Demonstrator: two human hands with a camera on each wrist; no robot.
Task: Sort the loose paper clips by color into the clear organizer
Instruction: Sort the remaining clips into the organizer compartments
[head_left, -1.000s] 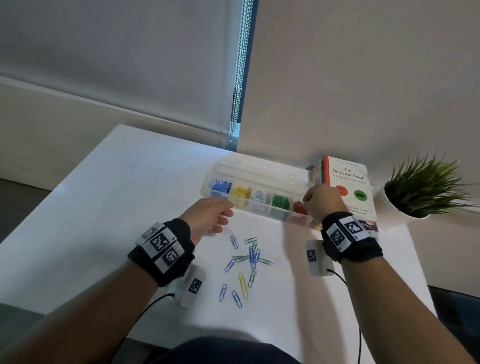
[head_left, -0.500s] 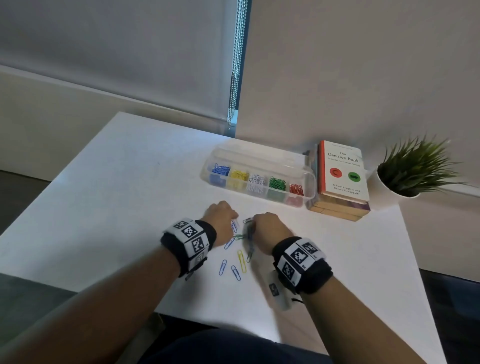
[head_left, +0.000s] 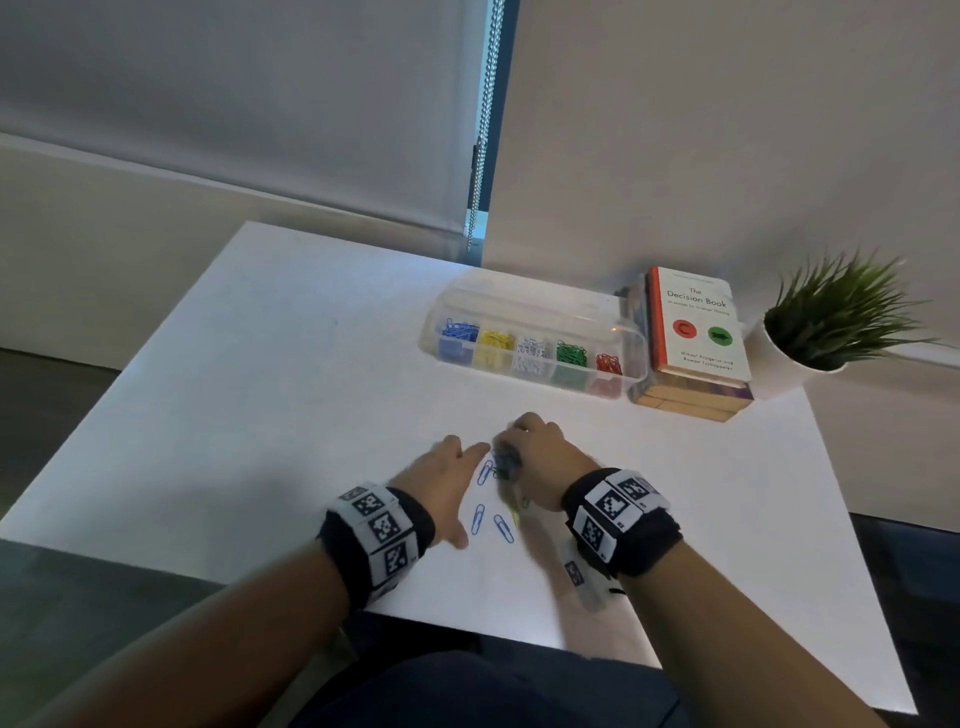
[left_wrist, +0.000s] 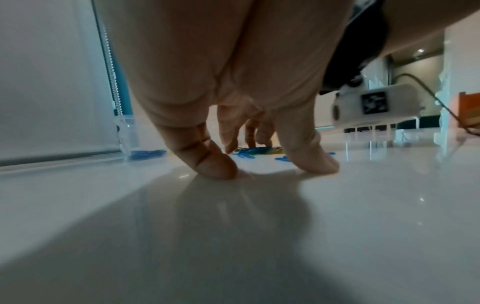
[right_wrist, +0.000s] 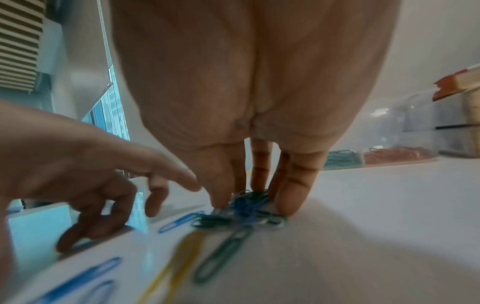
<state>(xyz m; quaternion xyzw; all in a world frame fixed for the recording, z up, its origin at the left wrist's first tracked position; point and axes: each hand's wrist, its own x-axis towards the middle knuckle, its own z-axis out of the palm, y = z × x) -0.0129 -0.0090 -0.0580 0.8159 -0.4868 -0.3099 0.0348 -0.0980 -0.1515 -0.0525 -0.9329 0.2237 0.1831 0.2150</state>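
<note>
White table (head_left: 311, 364): "The Decision Book" (head_left: 696, 322); right grip (head_left: 540, 457) pinches clips (right_wrist: 249, 207), left grip (head_left: 441, 478) spread

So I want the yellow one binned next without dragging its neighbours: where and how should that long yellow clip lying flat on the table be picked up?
The yellow clip lies flat, between a blue clip and a green clip. Probably pinch its near rounded end from above, thumb and forefinger on the two long wires, since that end sits away from the tangled pile under the right hand.
</note>
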